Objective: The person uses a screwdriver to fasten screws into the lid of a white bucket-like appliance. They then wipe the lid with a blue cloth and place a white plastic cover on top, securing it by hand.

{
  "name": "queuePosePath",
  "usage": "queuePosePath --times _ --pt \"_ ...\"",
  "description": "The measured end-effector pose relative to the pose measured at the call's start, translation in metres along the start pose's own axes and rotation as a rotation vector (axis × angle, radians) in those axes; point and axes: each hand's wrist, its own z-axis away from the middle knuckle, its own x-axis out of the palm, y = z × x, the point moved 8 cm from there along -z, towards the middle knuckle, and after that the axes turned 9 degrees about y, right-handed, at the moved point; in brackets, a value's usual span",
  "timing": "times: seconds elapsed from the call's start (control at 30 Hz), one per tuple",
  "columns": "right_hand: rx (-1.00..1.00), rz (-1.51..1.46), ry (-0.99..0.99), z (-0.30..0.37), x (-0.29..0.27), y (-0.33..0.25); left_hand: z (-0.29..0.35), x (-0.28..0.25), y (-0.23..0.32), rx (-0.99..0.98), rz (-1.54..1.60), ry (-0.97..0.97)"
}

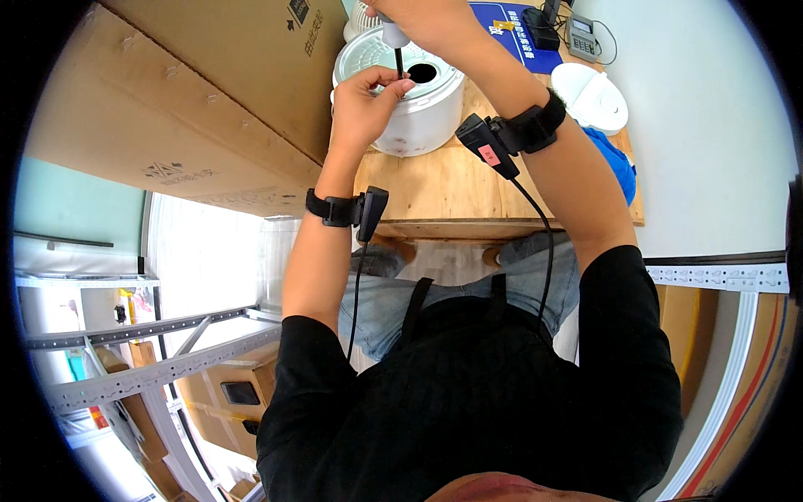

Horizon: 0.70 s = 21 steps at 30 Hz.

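White plastic casing stands on a plywood table as our right hand grips a screwdriver and our left hand pinches the shaft's lower end between thumb and finger; the driving looks under way, unfinished, though we cannot tell how much is done or left

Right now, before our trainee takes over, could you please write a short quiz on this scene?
1. Fill in: the pale-handled tool with a straight black shaft is gripped by the person's ____ hand.
2. True or false: the large brown cardboard box stands to the right of the round white plastic tub.
3. Which is nearer the shaft's lower end: the left hand or the rounded white plastic piece?

Key: 1. right hand; 2. false, it stands to the left; 3. the left hand.
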Motion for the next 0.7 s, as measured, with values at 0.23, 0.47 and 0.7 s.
queuePosePath --times 0.23,0.47,0.7 --pt "0.135 -0.519 -0.170 -0.010 0.019 0.028 0.001 0.000 -0.008 0.034 0.121 -0.041" --pt "-0.023 0.257 -0.038 -0.006 0.009 0.001 0.000 -0.010 -0.006 -0.022 0.092 -0.007" --pt "0.281 -0.403 -0.142 -0.008 0.008 0.042 -0.003 -0.005 -0.007 -0.035 0.039 0.038"
